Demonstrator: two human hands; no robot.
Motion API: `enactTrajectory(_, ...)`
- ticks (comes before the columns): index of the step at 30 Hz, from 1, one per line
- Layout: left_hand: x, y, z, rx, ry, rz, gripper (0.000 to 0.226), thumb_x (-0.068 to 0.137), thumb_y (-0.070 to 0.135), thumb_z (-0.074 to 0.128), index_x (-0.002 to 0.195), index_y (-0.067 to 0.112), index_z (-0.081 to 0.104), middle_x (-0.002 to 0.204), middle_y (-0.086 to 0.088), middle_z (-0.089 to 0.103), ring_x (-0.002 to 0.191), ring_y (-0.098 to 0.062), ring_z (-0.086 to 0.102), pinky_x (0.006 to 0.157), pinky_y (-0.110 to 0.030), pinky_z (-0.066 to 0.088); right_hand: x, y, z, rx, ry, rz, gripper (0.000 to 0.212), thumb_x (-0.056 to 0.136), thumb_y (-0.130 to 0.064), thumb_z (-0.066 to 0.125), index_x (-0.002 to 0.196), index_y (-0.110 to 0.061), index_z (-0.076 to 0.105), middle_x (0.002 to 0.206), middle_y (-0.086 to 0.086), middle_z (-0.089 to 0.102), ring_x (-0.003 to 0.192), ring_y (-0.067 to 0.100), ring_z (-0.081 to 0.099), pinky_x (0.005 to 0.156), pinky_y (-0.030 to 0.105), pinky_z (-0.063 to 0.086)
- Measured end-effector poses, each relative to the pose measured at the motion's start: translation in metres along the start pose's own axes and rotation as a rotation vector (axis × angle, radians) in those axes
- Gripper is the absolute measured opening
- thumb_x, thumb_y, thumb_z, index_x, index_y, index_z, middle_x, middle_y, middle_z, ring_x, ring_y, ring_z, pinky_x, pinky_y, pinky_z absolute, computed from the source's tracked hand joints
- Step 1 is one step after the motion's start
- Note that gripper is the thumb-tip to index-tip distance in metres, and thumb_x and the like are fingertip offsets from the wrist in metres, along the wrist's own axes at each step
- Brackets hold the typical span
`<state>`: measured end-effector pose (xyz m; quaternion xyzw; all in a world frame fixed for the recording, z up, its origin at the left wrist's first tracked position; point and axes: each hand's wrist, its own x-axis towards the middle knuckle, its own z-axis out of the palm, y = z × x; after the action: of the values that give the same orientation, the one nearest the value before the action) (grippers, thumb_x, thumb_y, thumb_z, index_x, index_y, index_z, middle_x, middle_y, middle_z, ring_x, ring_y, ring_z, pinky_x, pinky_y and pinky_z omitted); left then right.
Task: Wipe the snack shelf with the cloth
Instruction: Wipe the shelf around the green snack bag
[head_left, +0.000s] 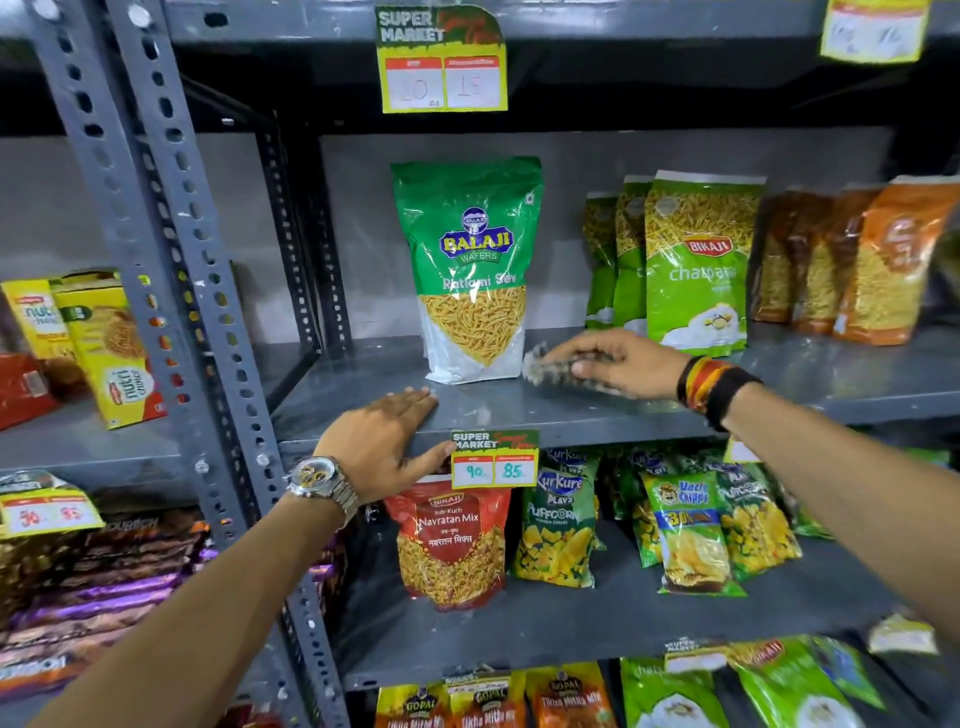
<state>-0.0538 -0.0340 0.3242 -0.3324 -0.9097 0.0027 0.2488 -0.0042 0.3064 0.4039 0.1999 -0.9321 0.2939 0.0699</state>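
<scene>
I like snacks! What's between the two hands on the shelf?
Head view: only bare grey shelf between the left hand and the right hand holding the cloth.

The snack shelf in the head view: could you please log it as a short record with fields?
shelf: grey metal snack shelf
cloth: mottled cloth on the shelf surface
right hand: right hand grips the cloth
left hand: left hand rests flat on the shelf's front edge
nearest pack: green Balaji pack, upright, left of the cloth
</scene>
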Motion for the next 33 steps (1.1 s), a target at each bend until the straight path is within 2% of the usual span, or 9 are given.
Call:
enactTrajectory(2, 0.005, 0.006, -0.001, 0.004, -0.020, 0.026, 0.087, 0.092, 0.078, 0.027, 0.153, 0.017, 0.040, 0.157, -0.003, 0.043, 0.140, -0.022, 0.047, 0.111, -0.040, 0.043, 0.012, 0.014, -0.011, -0.010, 0.088, 0.050, 0.033, 0.100, -0.009, 0.050, 0.129, -0.016, 0.061, 0.134, 0.007, 0.059, 0.122, 0.017, 0.052, 0.094, 0.014, 0.035)
enactTrajectory(4, 0.016, 0.018, -0.002, 0.004, -0.045, 0.075, 0.088, 0.092, 0.077, 0.025, 0.154, 0.016, 0.037, 0.158, -0.005, 0.041, 0.141, -0.023, 0.045, 0.114, -0.039, 0.041, 0.026, 0.026, -0.011, -0.073, 0.085, 0.079, 0.033, 0.099, -0.006, 0.050, 0.129, -0.013, 0.061, 0.136, 0.006, 0.058, 0.122, 0.011, 0.049, 0.090, 0.012, 0.033)
enactTrajectory(7, 0.032, 0.044, 0.000, -0.023, -0.064, 0.089, 0.086, 0.093, 0.074, 0.027, 0.154, 0.015, 0.038, 0.158, -0.006, 0.041, 0.141, -0.025, 0.046, 0.112, -0.040, 0.041, 0.036, 0.051, 0.000, -0.159, 0.017, 0.058, 0.034, 0.097, -0.008, 0.053, 0.125, -0.022, 0.065, 0.133, 0.005, 0.062, 0.126, 0.021, 0.055, 0.100, 0.028, 0.043)
enactTrajectory(10, 0.038, 0.056, 0.002, -0.036, -0.086, 0.052, 0.085, 0.093, 0.075, 0.027, 0.156, 0.018, 0.034, 0.160, -0.003, 0.038, 0.143, -0.023, 0.043, 0.112, -0.041, 0.042, 0.019, 0.064, 0.005, -0.179, 0.013, -0.043, 0.034, 0.096, -0.014, 0.054, 0.122, -0.033, 0.065, 0.129, 0.000, 0.061, 0.123, 0.022, 0.055, 0.107, 0.043, 0.040)
enactTrajectory(15, 0.039, 0.058, 0.001, -0.054, -0.105, 0.035, 0.086, 0.094, 0.077, 0.024, 0.156, 0.019, 0.034, 0.159, -0.004, 0.040, 0.143, -0.022, 0.043, 0.114, -0.040, 0.040, -0.030, 0.067, -0.034, -0.054, -0.222, -0.267, 0.029, 0.097, -0.014, 0.056, 0.124, -0.019, 0.066, 0.123, 0.001, 0.064, 0.113, 0.009, 0.061, 0.098, 0.022, 0.044)
enactTrajectory(21, 0.060, 0.084, -0.009, -0.023, -0.114, 0.087, 0.079, 0.097, 0.069, 0.031, 0.155, 0.017, 0.035, 0.157, -0.007, 0.043, 0.141, -0.023, 0.046, 0.113, -0.040, 0.041, 0.002, 0.101, -0.031, -0.087, -0.049, -0.188, 0.032, 0.097, -0.015, 0.053, 0.115, -0.038, 0.066, 0.122, -0.004, 0.061, 0.116, 0.018, 0.056, 0.103, 0.050, 0.043)
enactTrajectory(23, 0.070, 0.090, -0.009, 0.007, -0.122, 0.136, 0.074, 0.100, 0.064, 0.033, 0.155, 0.015, 0.036, 0.156, -0.009, 0.045, 0.140, -0.024, 0.046, 0.113, -0.040, 0.040, -0.010, 0.096, -0.025, -0.098, -0.117, -0.240, 0.031, 0.098, -0.018, 0.051, 0.118, -0.039, 0.064, 0.124, -0.007, 0.060, 0.116, 0.017, 0.056, 0.102, 0.045, 0.043)
enactTrajectory(26, 0.075, 0.088, -0.003, 0.017, -0.146, 0.185, 0.073, 0.101, 0.063, 0.029, 0.156, 0.015, 0.033, 0.157, -0.010, 0.043, 0.143, -0.024, 0.043, 0.116, -0.039, 0.035, -0.012, 0.087, -0.042, -0.036, -0.267, -0.261, 0.029, 0.098, -0.015, 0.054, 0.123, -0.024, 0.066, 0.124, -0.004, 0.063, 0.116, 0.011, 0.059, 0.101, 0.025, 0.044)
enactTrajectory(33, 0.075, 0.086, 0.005, -0.029, -0.130, 0.171, 0.074, 0.101, 0.065, 0.025, 0.159, 0.019, 0.027, 0.161, -0.007, 0.037, 0.146, -0.020, 0.038, 0.119, -0.039, 0.035, 0.099, 0.104, -0.053, -0.038, 0.078, -0.048, 0.030, 0.095, -0.006, 0.055, 0.121, -0.017, 0.067, 0.128, 0.005, 0.066, 0.121, 0.022, 0.058, 0.101, 0.024, 0.041)
